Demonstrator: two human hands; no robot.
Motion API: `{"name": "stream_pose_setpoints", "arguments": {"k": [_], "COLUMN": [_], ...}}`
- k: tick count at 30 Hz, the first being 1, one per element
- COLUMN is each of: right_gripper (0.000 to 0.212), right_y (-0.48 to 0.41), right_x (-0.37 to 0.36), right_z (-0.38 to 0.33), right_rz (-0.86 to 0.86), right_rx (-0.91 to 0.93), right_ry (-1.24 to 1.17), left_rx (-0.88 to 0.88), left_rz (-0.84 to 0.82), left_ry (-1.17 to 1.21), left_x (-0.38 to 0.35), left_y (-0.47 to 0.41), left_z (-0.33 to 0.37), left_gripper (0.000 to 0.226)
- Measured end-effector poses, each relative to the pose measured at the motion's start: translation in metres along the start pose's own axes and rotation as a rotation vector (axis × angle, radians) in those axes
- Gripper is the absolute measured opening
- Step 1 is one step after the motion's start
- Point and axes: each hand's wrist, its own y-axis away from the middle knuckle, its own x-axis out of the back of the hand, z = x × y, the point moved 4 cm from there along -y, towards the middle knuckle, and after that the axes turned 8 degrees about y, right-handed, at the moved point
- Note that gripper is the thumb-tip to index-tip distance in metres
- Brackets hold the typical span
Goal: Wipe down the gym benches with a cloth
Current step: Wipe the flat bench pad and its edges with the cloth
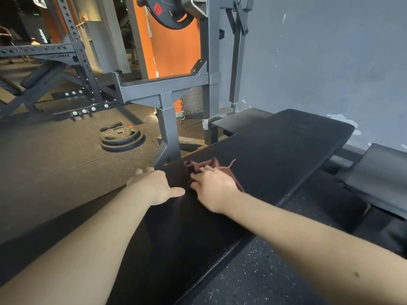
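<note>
On the bench (286,148), the right hand (213,187) pinches the cloth (198,166); the left hand (153,186) lies spread over its left edge.

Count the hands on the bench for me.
2. The left hand rests at the left edge of the bench, thumb spread out. The right hand is just beside it, holding the reddish cloth down on the pad. Neither is hidden.

Surface (275,146): black padded top, long and narrow, running away from both hands. One dark red cloth (199,166) lies crumpled on it, under and just beyond the right hand (214,187), which grips it. Left hand (152,186) rests on the pad's edge, just beside the right hand. Floor (55,155): dark speckled rubber; stacked weight plates (122,137) lie well beyond the left hand.
</note>
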Motion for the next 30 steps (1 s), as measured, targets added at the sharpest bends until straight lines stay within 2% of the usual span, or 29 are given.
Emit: {"name": "stream_pose_setpoints", "arguments": {"k": [4, 9, 12, 13, 17, 21, 23, 27, 30], "right_gripper": [0.044, 0.037, 0.037, 0.039, 0.042, 0.038, 0.034, 0.034, 0.032], "right_y": [0.012, -0.005, -0.006, -0.001, 0.04, 0.052, 0.041, 0.028, 0.031], "right_x": [-0.011, 0.006, 0.008, 0.006, -0.005, -0.012, -0.007, 0.007, 0.007], "right_z": [0.017, 0.071, 0.064, 0.055, 0.021, 0.032, 0.059, 0.114, 0.104], "right_rz": [0.056, 0.058, 0.075, 0.07, 0.1, 0.113, 0.127, 0.162, 0.155], "right_rx": [0.022, -0.253, -0.327, -0.31, -0.171, -0.084, -0.144, -0.418, -0.435], "right_ry": [-0.205, -0.227, -0.281, -0.277, -0.267, -0.246, -0.169, -0.061, -0.085], "left_rx": [0.011, -0.001, -0.087, -0.113, -0.12, -0.128, -0.132, -0.149, -0.145], "left_rz": [0.003, 0.017, 0.075, 0.061, -0.081, -0.087, -0.092, -0.09, -0.087], "left_ry": [0.016, 0.053, 0.087, 0.108, 0.073, 0.05, 0.056, 0.044, 0.045], "left_x": [0.0, 0.0, 0.004, 0.003, -0.01, -0.01, -0.009, -0.011, -0.011], "left_y": [0.001, 0.005, 0.016, 0.019, 0.034, 0.039, 0.04, 0.041, 0.04], "left_z": [0.0, 0.004, 0.018, 0.024, 0.036, 0.034, 0.033, 0.033, 0.034], "left_gripper": [0.094, 0.081, 0.066, 0.067, 0.095, 0.097, 0.096, 0.095, 0.093]}}
